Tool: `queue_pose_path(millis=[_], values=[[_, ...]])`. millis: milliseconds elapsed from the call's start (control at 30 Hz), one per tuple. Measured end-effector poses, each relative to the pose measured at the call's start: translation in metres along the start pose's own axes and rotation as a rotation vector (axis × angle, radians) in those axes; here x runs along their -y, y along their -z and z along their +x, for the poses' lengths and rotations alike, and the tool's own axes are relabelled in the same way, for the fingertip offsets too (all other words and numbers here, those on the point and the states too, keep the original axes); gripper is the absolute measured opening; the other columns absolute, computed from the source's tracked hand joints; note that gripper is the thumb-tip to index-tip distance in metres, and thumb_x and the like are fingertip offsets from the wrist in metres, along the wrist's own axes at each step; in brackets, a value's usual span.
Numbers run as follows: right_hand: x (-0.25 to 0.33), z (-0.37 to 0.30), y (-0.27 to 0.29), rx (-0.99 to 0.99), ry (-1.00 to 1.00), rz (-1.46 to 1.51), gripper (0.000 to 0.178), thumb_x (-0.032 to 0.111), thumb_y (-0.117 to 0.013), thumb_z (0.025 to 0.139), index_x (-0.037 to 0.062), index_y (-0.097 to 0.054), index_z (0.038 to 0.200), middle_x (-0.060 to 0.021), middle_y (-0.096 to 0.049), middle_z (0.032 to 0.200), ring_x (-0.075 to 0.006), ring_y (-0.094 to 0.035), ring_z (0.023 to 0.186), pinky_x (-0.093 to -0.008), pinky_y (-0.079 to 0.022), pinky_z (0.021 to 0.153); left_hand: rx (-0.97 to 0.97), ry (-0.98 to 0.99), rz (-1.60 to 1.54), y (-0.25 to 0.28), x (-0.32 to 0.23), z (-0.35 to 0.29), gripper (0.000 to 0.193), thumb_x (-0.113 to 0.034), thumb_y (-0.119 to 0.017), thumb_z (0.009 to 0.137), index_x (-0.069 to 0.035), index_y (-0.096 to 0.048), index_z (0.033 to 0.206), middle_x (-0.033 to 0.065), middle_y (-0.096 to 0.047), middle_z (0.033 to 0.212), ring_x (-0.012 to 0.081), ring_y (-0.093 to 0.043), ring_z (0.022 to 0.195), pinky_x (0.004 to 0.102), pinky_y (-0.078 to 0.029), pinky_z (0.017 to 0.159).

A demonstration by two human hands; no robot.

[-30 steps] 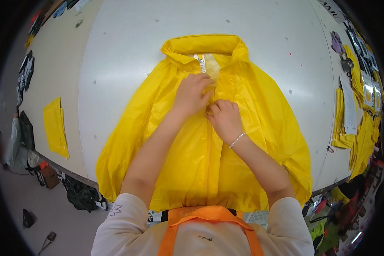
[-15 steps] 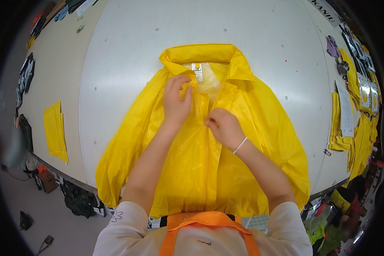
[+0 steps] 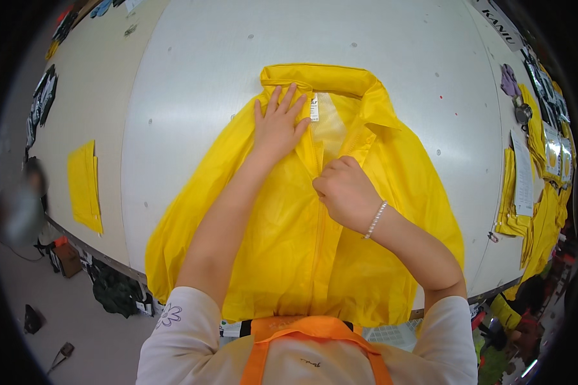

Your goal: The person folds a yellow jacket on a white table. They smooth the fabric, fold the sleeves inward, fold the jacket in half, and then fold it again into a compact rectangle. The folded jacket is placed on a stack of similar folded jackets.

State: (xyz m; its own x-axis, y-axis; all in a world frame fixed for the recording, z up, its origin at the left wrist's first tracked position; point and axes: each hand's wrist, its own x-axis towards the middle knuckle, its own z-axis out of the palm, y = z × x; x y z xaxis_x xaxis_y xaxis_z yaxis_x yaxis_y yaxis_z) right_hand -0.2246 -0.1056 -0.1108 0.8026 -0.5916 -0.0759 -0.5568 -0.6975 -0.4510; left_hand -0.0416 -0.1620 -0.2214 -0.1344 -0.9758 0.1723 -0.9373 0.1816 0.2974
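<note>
A yellow jacket [image 3: 273,237] lies front up on the table, its collar [image 3: 321,72] at the far end and its hem toward me. The front zipper [image 3: 316,250] is joined below and parts into a V above, where a white label [image 3: 314,108] shows inside the neck. My left hand [image 3: 277,127] is open, fingers spread flat on the jacket beside the collar on the left. At the point of the V, my right hand [image 3: 349,192] is closed in a pinch on the zipper pull; the fingers hide the pull itself.
A folded yellow piece [image 3: 85,187] lies on the table [image 3: 192,70] at the left. Stacked yellow garments [image 3: 538,221], a paper sheet [image 3: 522,173] and a purple cloth [image 3: 509,81] are along the right edge. Near the left edge a blurred person [image 3: 19,208] shows.
My left hand has moved up toward the collar and flattened with its fingers spread. My right hand stays at the zipper, with the wrist turned more. The collar has shifted rightward in view.
</note>
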Motion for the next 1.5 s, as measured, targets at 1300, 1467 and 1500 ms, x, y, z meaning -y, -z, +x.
queue_pose_path(millis=[1300, 1467, 1500], values=[[-0.064, 0.069, -0.103, -0.824, -0.473, 0.461, 0.015, 0.005, -0.065, 0.076, -0.0044, -0.064, 0.088, -0.0151, -0.063, 0.076, -0.0252, -0.061, 0.066, -0.0327, -0.049, 0.062, 0.242, 0.497, -1.127, -0.01, -0.003, 0.005, 0.022, -0.022, -0.058, 0.088, -0.003, -0.054, 0.076, 0.0055, -0.056, 0.059, 0.0153, -0.053, 0.049, 0.0278, -0.044, 0.048], [-0.007, 0.027, -0.079, -0.611, -0.695, 0.584, 0.025, 0.01, -0.067, 0.074, -0.0035, -0.061, 0.094, -0.0145, -0.06, 0.08, -0.0312, -0.059, 0.074, -0.0377, -0.048, 0.068, -0.268, 0.206, -0.626, 0.021, -0.031, -0.037, 0.024, -0.024, -0.064, 0.083, -0.002, -0.056, 0.078, 0.0111, -0.056, 0.059, 0.0279, -0.054, 0.05, 0.0367, -0.045, 0.051], [0.004, 0.008, -0.079, -0.466, -0.765, 0.549, 0.027, 0.012, -0.07, 0.073, -0.0036, -0.061, 0.092, -0.0139, -0.06, 0.078, -0.0291, -0.059, 0.071, -0.036, -0.048, 0.065, -0.114, 0.299, -0.528, 0.038, -0.039, -0.055, 0.025, -0.025, -0.065, 0.082, -0.001, -0.059, 0.08, 0.0115, -0.057, 0.06, 0.0267, -0.055, 0.05, 0.0358, -0.045, 0.051]])
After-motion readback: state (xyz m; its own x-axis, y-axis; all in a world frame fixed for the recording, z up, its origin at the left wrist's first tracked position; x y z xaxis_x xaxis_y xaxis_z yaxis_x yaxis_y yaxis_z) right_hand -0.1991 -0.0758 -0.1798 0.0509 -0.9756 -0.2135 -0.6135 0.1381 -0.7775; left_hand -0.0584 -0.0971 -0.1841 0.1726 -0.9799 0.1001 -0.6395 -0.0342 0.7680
